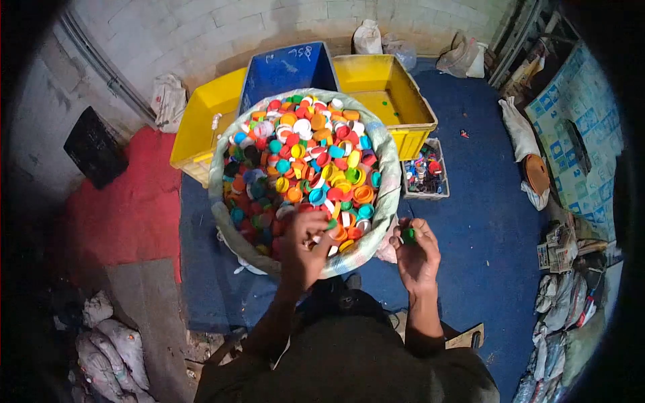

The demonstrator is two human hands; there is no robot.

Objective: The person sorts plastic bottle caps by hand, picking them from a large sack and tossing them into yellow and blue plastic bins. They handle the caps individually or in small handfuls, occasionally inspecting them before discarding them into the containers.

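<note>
A large sack with a rolled rim stands in front of me, heaped with plastic bottle caps in red, orange, yellow, blue, green and white. Over the near side of the heap is my left hand, its fingers curled with a green bottle cap at the tips. Beyond the sack's right rim I hold up my right hand, closed around another green bottle cap between thumb and fingers.
Behind the sack stand a blue bin and two yellow bins, one left and one right. A small crate of mixed small pieces sits to the right. Filled bags lie along the sides.
</note>
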